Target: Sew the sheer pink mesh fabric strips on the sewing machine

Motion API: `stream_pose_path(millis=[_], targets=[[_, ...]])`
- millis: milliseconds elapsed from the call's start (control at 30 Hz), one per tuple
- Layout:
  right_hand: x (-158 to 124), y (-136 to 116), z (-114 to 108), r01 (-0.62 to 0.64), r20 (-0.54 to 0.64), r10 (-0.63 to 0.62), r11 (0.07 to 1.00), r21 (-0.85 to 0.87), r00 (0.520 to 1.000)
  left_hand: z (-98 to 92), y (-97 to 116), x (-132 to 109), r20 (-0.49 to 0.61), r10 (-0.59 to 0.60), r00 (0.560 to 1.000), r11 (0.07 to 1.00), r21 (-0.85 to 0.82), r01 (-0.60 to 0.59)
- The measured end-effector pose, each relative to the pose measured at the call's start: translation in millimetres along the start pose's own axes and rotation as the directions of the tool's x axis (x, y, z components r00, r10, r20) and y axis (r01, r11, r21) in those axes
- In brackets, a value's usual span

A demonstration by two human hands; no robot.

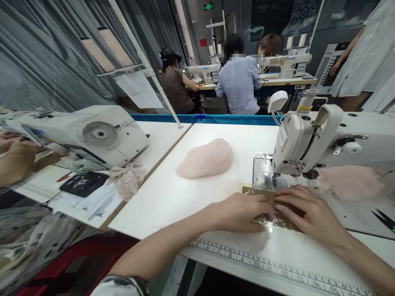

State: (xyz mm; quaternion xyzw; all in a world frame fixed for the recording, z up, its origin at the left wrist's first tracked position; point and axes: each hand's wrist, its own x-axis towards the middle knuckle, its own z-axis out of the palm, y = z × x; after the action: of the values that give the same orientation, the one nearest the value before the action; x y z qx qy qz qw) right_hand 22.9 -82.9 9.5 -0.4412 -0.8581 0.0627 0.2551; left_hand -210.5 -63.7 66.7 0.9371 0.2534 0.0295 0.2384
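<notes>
My left hand [242, 211] rests on the white sewing table just in front of the needle area. Its fingers are bent together on the edge of a sheer pale pink fabric piece [251, 241], part of which lies below the palm. My right hand [311, 216] is beside it, fingers stretched out and lying on the shiny brown taped patch [288, 220]. Both sets of fingertips are close to the presser foot [275, 181] of the white sewing machine [293, 144]. The fabric right under the fingers is hard to make out.
Another pink piece [206, 159] lies left of the needle plate, with more pink fabric [352, 181] under the machine arm. Black snips [384, 220] lie at the right. A printed ruler [259, 263] runs along the front edge. Co-workers sit at machines left and behind.
</notes>
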Motion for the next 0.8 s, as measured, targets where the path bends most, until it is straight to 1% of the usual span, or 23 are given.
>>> stream_pose_path(millis=[67,100,133,200,267,333,433,467,500,533,567,600,667,733,800], targets=[[-1.1,1.9,1.2,0.003,-0.005,-0.003,1.0,0.014,1.0,4.0,1.5,3.1,0.021,-0.008,1.0,0.999,0.04,0.007],[-1.3,2.5,1.5,0.005,-0.009,-0.005,1.0,0.024,1.0,6.6,1.7,4.9,0.011,-0.01,1.0,0.999,0.051,0.009],[-1.4,2.7,1.5,0.004,-0.012,-0.003,0.999,0.037,1.0,9.6,1.8,6.7,-0.025,-0.017,1.0,0.998,0.053,0.018],[-0.8,1.9,0.7,-0.007,-0.013,0.008,0.997,0.072,1.0,15.8,1.5,10.1,-0.17,-0.07,0.983,0.997,0.009,0.072],[0.7,-0.4,-0.7,-0.022,-0.01,0.023,0.993,0.112,1.0,21.4,1.1,12.9,-0.336,-0.15,0.93,0.988,-0.084,0.129],[2.5,-3.5,-2.1,-0.039,-0.004,0.04,0.988,0.149,0.999,25.0,0.9,14.7,-0.459,-0.185,0.869,0.981,-0.138,0.136],[5.1,-7.9,-4.3,-0.08,0.022,0.077,0.971,0.226,0.997,24.4,1.0,15.8,-0.617,-0.125,0.777,0.992,-0.092,0.086],[5.8,-8.9,-5.1,-0.104,0.035,0.098,0.958,0.267,0.995,22.8,1.0,16.0,-0.66,-0.107,0.743,0.994,-0.084,0.069],[6.4,-9.6,-6.1,-0.14,0.053,0.13,0.939,0.315,0.99,20.9,1.0,16.1,-0.687,-0.106,0.719,0.994,-0.101,0.05],[7.0,-10.1,-7.1,-0.19,0.076,0.174,0.911,0.366,0.982,19.0,0.9,16.4,-0.69,-0.128,0.712,0.988,-0.153,0.03],[7.4,-10.3,-8.2,-0.249,0.102,0.227,0.874,0.417,0.969,17.3,0.8,16.8,-0.669,-0.177,0.722,0.97,-0.244,0.013],[7.8,-10.4,-9.2,-0.309,0.132,0.28,0.825,0.473,0.951,16.0,0.6,17.3,-0.624,-0.244,0.742,0.932,-0.363,0.002],[8.3,-10.4,-11.2,-0.419,0.219,0.364,0.686,0.594,0.905,15.0,0.0,18.6,-0.493,-0.37,0.787,0.804,-0.595,0.006],[9.0,-10.9,-13.1,-0.5,0.326,0.393,0.52,0.692,0.86,15.8,-1.2,20.2,-0.394,-0.442,0.806,0.686,-0.727,0.021],[9.8,-12.2,-15.4,-0.552,0.423,0.371,0.39,0.737,0.827,17.3,-2.6,21.9,-0.354,-0.467,0.81,0.632,-0.775,0.026]])
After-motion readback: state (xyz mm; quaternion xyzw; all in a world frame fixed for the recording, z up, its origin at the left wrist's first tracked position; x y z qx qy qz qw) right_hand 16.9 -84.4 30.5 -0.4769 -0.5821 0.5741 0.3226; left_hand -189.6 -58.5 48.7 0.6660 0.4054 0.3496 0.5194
